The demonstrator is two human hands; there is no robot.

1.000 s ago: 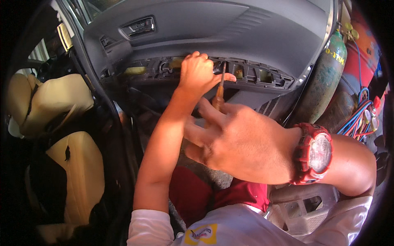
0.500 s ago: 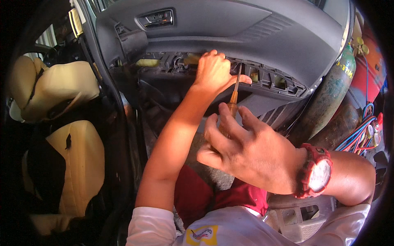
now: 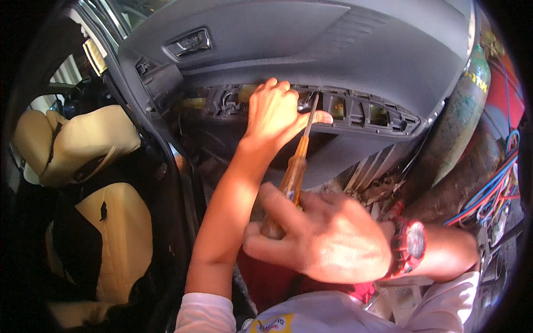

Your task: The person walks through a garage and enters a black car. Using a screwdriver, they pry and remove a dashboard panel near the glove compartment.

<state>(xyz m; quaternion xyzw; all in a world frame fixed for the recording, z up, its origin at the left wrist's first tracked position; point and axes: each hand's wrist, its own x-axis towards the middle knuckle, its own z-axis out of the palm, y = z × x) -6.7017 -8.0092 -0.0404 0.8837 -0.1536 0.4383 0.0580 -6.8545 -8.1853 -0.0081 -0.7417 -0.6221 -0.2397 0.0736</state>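
Note:
A screwdriver [image 3: 294,173] with a translucent amber handle slants up from my right hand [image 3: 333,238], whose thumb and fingers close round the handle's lower end. Its thin metal shaft reaches into the opened armrest strip [image 3: 361,116] of a dark grey car door panel [image 3: 266,41]. On that strip rests my left hand [image 3: 273,114], fingers curled over it and thumb stretched to the right, close by the shaft. The fingertips of the left hand are hidden, and so is whatever the screwdriver's tip meets.
A door handle [image 3: 190,43] sits in the panel's upper left. To the left are beige-covered car seats [image 3: 100,139]. A green gas cylinder [image 3: 463,105] leans at the right, with red and blue hoses [image 3: 491,183] below it.
My right hand has slid down and back along the screwdriver, so more of its amber handle shows. The view has shifted; my left hand keeps its place on the strip.

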